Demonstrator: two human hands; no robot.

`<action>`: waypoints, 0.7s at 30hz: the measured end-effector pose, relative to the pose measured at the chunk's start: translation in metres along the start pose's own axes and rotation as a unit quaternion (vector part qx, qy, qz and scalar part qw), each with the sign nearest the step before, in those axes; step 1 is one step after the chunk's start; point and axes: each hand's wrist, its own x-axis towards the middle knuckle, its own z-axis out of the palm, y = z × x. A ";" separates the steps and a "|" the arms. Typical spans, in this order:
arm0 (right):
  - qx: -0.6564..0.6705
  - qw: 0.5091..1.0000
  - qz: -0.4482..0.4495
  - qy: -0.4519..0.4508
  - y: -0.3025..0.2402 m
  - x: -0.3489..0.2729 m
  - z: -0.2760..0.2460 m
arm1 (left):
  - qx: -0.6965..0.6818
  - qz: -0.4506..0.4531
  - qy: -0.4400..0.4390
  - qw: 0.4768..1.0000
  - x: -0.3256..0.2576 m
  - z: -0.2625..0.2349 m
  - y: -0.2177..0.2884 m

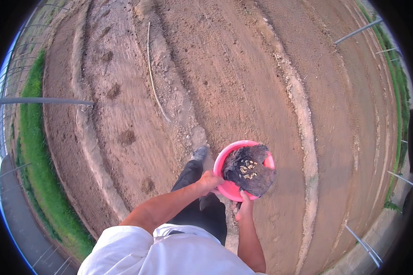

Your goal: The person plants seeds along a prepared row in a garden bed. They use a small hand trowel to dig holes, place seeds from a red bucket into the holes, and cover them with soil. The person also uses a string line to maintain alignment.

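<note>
Two bare hands on one pink bowl [229, 188], out over tilled brown soil [243, 78]. Left hand [209, 181] curled against near-left rim, fingers pressed together and wrapped on pink edge; whether also pinching anything small, cannot tell. Right hand [244, 207] cupped beneath bowl's near side, thumb up against pink wall, remaining fingers hidden underneath, so spread or closed not visible. Just beyond fingertips, inside bowl: dark crumpled cloth [254, 176] filling most of it, with small cluster of pale seeds [248, 169] lying on top, near middle. Below and left of left-hand fingers: dark trouser leg [192, 176] and grey shoe [199, 153] stepping onto a raised ridge. Farther out past fingers: long furrows and pale ridges running away, thin pale stick [152, 73] lying along one furrow, footprints to left. Far off to left of fingers: green grass strip [36, 169] and metal hoop bars [41, 101]. Close under wrists: white shirt [170, 256]
</note>
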 end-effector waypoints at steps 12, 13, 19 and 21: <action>-0.017 0.999 -0.031 -0.008 -0.064 -0.015 0.031 | -0.005 0.043 -0.070 0.997 -0.063 -0.105 0.056; -0.034 0.999 -0.033 -0.016 -0.073 -0.017 0.031 | -0.010 0.048 -0.038 0.998 -0.069 -0.133 0.050; -0.035 0.997 -0.053 0.037 -0.115 -0.014 0.017 | -0.153 0.035 0.236 0.959 -0.121 -0.300 -0.035; -0.056 0.996 -0.043 0.047 -0.123 -0.008 0.022 | -0.137 -0.007 0.328 0.935 -0.153 -0.382 -0.128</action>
